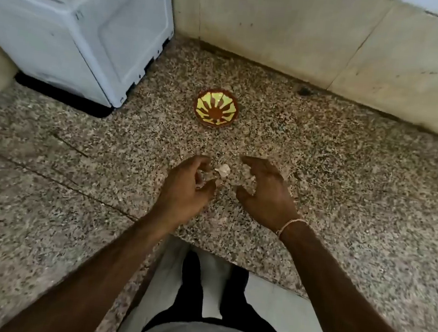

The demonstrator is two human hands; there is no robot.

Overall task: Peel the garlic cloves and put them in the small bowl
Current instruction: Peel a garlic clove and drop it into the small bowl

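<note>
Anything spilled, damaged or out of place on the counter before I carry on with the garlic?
Nothing stands out. The small bowl sits upright and looks empty; one garlic clove lies on the counter between the left hand and right hand. Pale bits by the hands may be peel; too blurred to tell.

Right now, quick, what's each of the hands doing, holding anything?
Left hand: fingers loosely curled, nothing clearly gripped; the garlic lies on the counter just past its fingertips.
Right hand: fingers spread and loosely curled, holding nothing.
</note>
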